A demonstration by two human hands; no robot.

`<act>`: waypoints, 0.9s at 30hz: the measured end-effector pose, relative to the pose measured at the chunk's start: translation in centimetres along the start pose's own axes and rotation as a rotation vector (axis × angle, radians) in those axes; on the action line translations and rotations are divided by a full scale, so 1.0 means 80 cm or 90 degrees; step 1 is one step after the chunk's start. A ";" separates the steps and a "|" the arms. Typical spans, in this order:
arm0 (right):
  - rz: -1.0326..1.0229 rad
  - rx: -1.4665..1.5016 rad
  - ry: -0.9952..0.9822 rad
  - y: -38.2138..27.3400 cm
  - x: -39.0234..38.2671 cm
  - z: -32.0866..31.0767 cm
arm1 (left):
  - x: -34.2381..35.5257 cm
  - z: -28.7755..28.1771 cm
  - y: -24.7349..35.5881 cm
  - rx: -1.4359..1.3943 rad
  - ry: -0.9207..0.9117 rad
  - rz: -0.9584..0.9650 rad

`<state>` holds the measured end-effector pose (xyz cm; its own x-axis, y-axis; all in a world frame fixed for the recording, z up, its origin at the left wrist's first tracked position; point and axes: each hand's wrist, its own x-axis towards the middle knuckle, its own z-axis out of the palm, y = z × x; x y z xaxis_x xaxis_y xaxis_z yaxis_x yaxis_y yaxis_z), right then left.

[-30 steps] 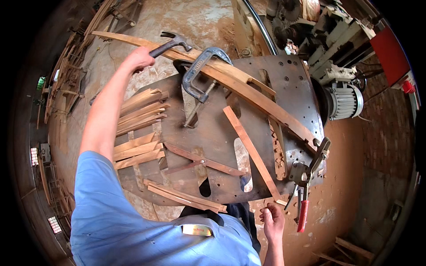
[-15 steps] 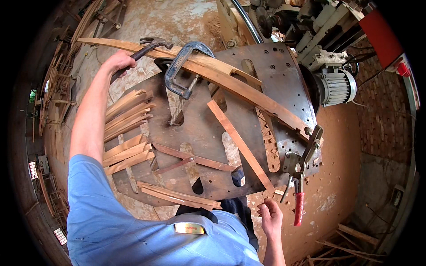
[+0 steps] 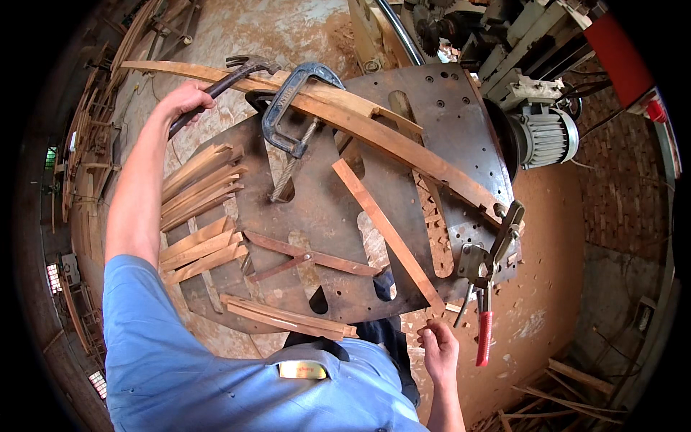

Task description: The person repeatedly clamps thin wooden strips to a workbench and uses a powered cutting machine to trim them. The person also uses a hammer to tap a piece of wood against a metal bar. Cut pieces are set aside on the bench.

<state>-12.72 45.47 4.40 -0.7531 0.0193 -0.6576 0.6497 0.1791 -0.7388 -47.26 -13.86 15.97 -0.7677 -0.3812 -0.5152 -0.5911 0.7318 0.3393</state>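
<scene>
My left hand (image 3: 188,103), at the far left, is wrapped round the handle of a dark claw hammer (image 3: 227,81). The hammer head lies at the long wooden strips (image 3: 345,115) running diagonally across the metal table (image 3: 403,86). A blue C-clamp (image 3: 275,119) grips these strips, its threaded screw hanging over the table. Low on the right, my right hand (image 3: 439,349) has its fingers curled in, with nothing visible in them. Just beyond it ends a single loose wooden strip (image 3: 389,236). A toggle clamp with a red handle (image 3: 485,338) stands beside that hand.
Stacked wood pieces (image 3: 201,191) lie on the table's left side. A pivoted pair of crossed bars (image 3: 308,257) and several short strips (image 3: 288,317) lie nearer me. A machine with a grey motor (image 3: 548,135) stands far right; scrap wood (image 3: 568,403) lies on the floor.
My left hand and the hammer sit slightly farther left and lower, the head still by the long strips. The whole view has shifted slightly; my right hand stays beside the loose strip's end.
</scene>
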 end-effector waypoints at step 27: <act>-0.677 -0.709 -0.387 -0.050 -0.006 0.192 | -0.450 0.237 -0.261 -0.062 0.207 -0.015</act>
<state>-13.37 29.64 5.44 -0.4617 -0.8794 -0.1161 -0.6865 0.4371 -0.5811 -2.55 -4.72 12.51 -0.7831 -0.5691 -0.2506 -0.6183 0.6695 0.4118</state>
